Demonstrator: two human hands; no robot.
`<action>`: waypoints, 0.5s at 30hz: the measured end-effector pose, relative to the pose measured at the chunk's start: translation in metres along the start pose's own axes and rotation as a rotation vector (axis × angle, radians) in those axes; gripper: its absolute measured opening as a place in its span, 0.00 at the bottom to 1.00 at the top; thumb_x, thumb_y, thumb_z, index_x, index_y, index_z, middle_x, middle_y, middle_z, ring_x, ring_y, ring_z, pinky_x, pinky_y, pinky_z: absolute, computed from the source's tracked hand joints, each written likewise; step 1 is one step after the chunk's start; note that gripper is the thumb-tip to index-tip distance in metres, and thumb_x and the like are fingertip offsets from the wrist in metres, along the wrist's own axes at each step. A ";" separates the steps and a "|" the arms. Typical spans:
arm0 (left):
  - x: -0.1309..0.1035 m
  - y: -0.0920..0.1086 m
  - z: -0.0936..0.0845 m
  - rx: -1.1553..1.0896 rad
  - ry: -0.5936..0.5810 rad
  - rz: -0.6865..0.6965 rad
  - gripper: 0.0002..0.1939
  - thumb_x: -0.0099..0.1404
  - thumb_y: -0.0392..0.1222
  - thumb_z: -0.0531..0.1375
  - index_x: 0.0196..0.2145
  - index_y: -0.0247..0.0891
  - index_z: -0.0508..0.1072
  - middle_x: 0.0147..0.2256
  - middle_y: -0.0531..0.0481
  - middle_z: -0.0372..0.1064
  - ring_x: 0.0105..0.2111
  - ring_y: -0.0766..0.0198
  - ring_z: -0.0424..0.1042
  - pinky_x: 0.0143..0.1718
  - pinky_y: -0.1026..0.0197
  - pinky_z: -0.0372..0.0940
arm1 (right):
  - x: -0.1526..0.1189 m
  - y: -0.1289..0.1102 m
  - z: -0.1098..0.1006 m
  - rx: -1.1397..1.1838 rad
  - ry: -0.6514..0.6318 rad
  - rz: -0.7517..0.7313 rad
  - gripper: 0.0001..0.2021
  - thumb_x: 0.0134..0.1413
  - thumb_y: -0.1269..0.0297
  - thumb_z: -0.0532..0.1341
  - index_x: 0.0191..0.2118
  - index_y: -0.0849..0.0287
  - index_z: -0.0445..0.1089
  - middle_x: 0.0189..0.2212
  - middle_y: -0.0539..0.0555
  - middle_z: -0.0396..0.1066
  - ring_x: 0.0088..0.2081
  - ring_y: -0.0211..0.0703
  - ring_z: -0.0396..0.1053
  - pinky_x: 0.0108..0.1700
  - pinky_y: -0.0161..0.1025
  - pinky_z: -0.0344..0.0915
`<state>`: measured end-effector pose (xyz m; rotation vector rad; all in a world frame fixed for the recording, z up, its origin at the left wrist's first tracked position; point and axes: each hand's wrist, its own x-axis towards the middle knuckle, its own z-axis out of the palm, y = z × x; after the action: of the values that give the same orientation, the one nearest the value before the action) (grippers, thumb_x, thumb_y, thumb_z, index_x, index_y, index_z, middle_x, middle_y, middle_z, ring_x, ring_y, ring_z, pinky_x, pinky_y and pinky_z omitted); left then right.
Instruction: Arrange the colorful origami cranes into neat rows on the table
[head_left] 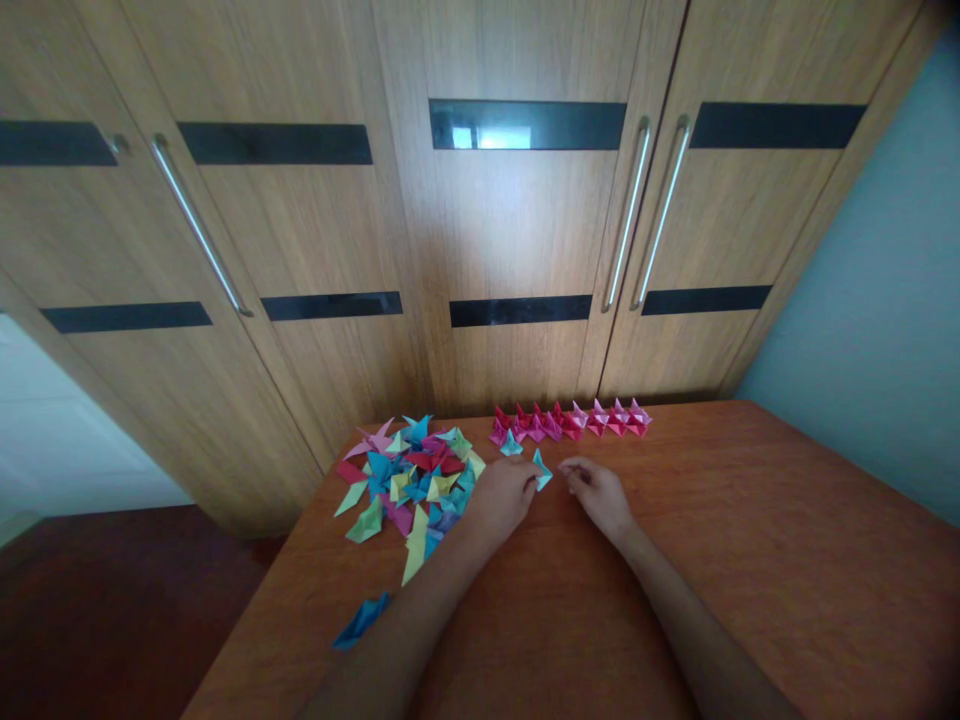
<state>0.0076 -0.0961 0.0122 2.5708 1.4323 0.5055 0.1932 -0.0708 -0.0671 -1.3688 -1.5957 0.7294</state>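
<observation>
A light-blue folded paper piece (543, 472), pointed like an origami crane, is pinched in the fingers of my left hand (508, 492). Just to its right, my right hand (596, 490) hovers with thumb and fingertips curled together, apart from the paper; whether anything is in them is too small to see. Another light-blue origami piece (511, 444) stands behind my left hand. Beyond both hands runs a row of red and pink origami pieces (559, 422). A loose heap of many-coloured origami pieces (420, 470) lies to the left, partly covered by my left forearm.
The brown wooden table (750, 560) reaches to a wardrobe (517, 220) with long metal handles. One dark-blue folded piece (360, 622) lies apart near the left table edge, beside my left forearm. A pale wall (877, 330) stands at the right.
</observation>
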 end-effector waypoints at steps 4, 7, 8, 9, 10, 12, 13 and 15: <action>0.023 -0.002 0.013 0.086 -0.055 -0.064 0.11 0.64 0.33 0.52 0.37 0.37 0.74 0.37 0.43 0.73 0.40 0.58 0.72 0.43 0.57 0.64 | -0.001 0.006 0.002 -0.150 -0.013 -0.060 0.14 0.52 0.60 0.52 0.39 0.57 0.71 0.22 0.50 0.69 0.25 0.41 0.66 0.30 0.35 0.61; 0.034 -0.006 0.019 0.136 -0.081 -0.102 0.11 0.65 0.33 0.51 0.37 0.36 0.74 0.37 0.41 0.73 0.41 0.56 0.72 0.43 0.57 0.65 | -0.002 0.003 0.002 -0.204 -0.026 -0.053 0.14 0.52 0.61 0.52 0.40 0.55 0.71 0.22 0.49 0.69 0.25 0.40 0.66 0.30 0.35 0.61; 0.036 -0.007 0.020 0.152 -0.086 -0.114 0.11 0.65 0.33 0.51 0.38 0.36 0.73 0.37 0.41 0.73 0.41 0.56 0.72 0.43 0.57 0.65 | -0.002 0.002 0.002 -0.221 -0.026 -0.047 0.14 0.52 0.61 0.52 0.40 0.55 0.71 0.22 0.49 0.69 0.25 0.40 0.66 0.30 0.35 0.61; 0.039 -0.008 0.021 0.168 -0.090 -0.126 0.12 0.65 0.33 0.50 0.38 0.36 0.73 0.37 0.41 0.73 0.41 0.56 0.72 0.43 0.57 0.65 | -0.002 0.001 0.002 -0.237 -0.025 -0.043 0.13 0.52 0.61 0.52 0.40 0.55 0.71 0.22 0.49 0.69 0.25 0.40 0.66 0.30 0.34 0.61; 0.041 -0.009 0.021 0.182 -0.092 -0.138 0.12 0.65 0.33 0.50 0.38 0.35 0.73 0.37 0.40 0.73 0.41 0.56 0.72 0.43 0.57 0.65 | -0.002 0.000 0.001 -0.250 -0.025 -0.041 0.13 0.52 0.61 0.52 0.39 0.54 0.71 0.22 0.48 0.69 0.25 0.40 0.66 0.30 0.34 0.60; 0.045 -0.011 0.020 0.208 -0.095 -0.156 0.13 0.66 0.34 0.49 0.39 0.35 0.73 0.38 0.39 0.73 0.41 0.56 0.72 0.43 0.57 0.65 | -0.002 -0.001 0.001 -0.271 -0.027 -0.045 0.12 0.52 0.62 0.52 0.38 0.54 0.71 0.21 0.48 0.68 0.25 0.40 0.66 0.29 0.34 0.60; 0.047 -0.011 0.020 0.219 -0.096 -0.163 0.14 0.66 0.34 0.48 0.39 0.35 0.73 0.38 0.39 0.73 0.41 0.56 0.72 0.43 0.57 0.65 | -0.003 -0.002 0.001 -0.279 -0.030 -0.048 0.12 0.52 0.62 0.52 0.38 0.54 0.71 0.22 0.48 0.68 0.25 0.39 0.66 0.29 0.34 0.59; 0.050 -0.012 0.020 0.235 -0.097 -0.172 0.14 0.66 0.34 0.48 0.39 0.35 0.73 0.38 0.39 0.73 0.41 0.57 0.73 0.42 0.58 0.65 | -0.003 -0.003 0.001 -0.291 -0.032 -0.047 0.12 0.52 0.63 0.53 0.38 0.54 0.71 0.22 0.48 0.68 0.25 0.39 0.66 0.29 0.33 0.59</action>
<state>0.0294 -0.0471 0.0008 2.5675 1.7500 0.1949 0.1910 -0.0739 -0.0656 -1.5248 -1.8063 0.5071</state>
